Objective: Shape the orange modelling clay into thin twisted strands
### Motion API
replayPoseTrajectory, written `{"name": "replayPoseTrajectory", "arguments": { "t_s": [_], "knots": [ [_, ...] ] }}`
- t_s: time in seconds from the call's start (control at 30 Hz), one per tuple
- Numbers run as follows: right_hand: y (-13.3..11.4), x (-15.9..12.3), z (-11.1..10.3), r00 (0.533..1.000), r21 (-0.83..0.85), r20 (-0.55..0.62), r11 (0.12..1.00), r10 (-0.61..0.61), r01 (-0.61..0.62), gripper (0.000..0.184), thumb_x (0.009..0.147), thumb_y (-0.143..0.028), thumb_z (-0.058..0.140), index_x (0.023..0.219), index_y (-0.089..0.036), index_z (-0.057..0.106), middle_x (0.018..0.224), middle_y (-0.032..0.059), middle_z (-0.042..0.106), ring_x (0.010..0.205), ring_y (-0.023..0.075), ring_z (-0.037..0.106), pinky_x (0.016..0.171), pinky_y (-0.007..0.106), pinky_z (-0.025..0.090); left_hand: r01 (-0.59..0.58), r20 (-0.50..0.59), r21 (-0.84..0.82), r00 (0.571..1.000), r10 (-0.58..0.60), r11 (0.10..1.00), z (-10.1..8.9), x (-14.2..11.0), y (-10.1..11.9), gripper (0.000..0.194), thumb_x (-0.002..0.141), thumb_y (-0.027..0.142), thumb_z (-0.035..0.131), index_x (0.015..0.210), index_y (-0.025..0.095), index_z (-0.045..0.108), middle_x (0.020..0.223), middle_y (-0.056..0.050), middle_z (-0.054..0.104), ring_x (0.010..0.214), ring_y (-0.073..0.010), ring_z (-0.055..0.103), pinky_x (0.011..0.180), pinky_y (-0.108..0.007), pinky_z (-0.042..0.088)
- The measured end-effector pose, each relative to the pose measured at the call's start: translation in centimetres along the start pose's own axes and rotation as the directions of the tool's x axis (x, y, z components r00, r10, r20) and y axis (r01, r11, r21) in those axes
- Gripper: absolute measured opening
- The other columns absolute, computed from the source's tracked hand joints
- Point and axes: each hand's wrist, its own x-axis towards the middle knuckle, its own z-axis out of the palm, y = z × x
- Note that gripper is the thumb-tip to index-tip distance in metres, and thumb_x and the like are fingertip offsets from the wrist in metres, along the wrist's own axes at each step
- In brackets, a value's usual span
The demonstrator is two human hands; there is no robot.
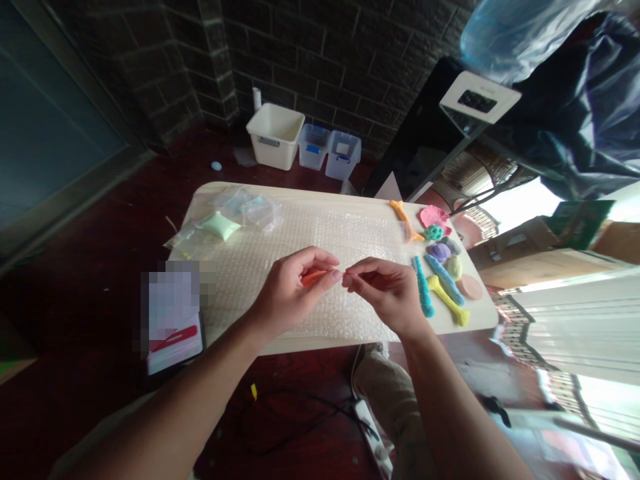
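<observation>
Above the middle of the table, my left hand (295, 283) is closed around a small orange piece of what looks like modelling clay (314, 277). The fingertips of my right hand (383, 287) pinch together at the piece's right end, nearly meeting my left fingertips; a tiny orange bit shows between them. Most of the piece is hidden by my left fingers. Under both hands lies a sheet of bubble wrap (345, 233).
Coloured clay shapes, including a yellow bone (450, 303), a teal stick (423, 287) and an orange bone (406, 221), lie at the table's right. A pale green packet (220, 226) sits at the left near a phone-like screen (177, 343). Bins (277, 137) stand behind.
</observation>
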Motion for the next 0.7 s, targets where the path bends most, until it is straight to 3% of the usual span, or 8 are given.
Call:
{"name": "replayPoseTrajectory", "arguments": {
  "t_s": [0.2, 0.4, 0.7],
  "knots": [
    [0.11, 0.00, 0.11, 1.000, 0.017, 0.026, 1.000, -0.003, 0.003, 0.012, 0.079, -0.021, 0.086, 0.091, -0.022, 0.083, 0.084, 0.0052, 0.079, 0.074, 0.0171, 0.072, 0.068, 0.031, 0.058, 0.027, 0.005, 0.070, 1.000, -0.027, 0.997, -0.03, -0.07, -0.17, 0.022, 0.092, 0.040, 0.070, 0.090, 0.019, 0.074, 0.083, -0.005, 0.075, 0.079, -0.0178, 0.069, 0.064, -0.026, 0.053],
    [-0.04, 0.02, -0.26, 1.000, -0.016, 0.013, 1.000, -0.005, 0.005, 0.005, 0.082, -0.023, 0.084, 0.086, -0.021, 0.083, 0.075, 0.0043, 0.077, 0.067, 0.0152, 0.068, 0.062, 0.029, 0.055, 0.114, 0.037, -0.072, 0.993, -0.112, 0.991, -0.08, 0.14, -0.22, 0.031, 0.087, 0.038, 0.077, 0.108, 0.017, 0.069, 0.088, -0.005, 0.076, 0.073, -0.0156, 0.067, 0.055, -0.023, 0.049],
    [0.43, 0.19, -0.04, 0.999, 0.018, 0.042, 1.000, -0.023, 0.022, 0.016, 0.079, -0.023, 0.086, 0.095, -0.023, 0.083, 0.090, 0.0054, 0.079, 0.081, 0.0188, 0.072, 0.074, 0.034, 0.060, 0.136, 0.073, -0.173, 0.989, -0.125, 0.975, 0.02, 0.56, -0.24, 0.019, 0.083, 0.034, 0.079, 0.087, 0.017, 0.073, 0.084, -0.005, 0.075, 0.067, -0.0127, 0.064, 0.051, -0.022, 0.047]
  ]
}}
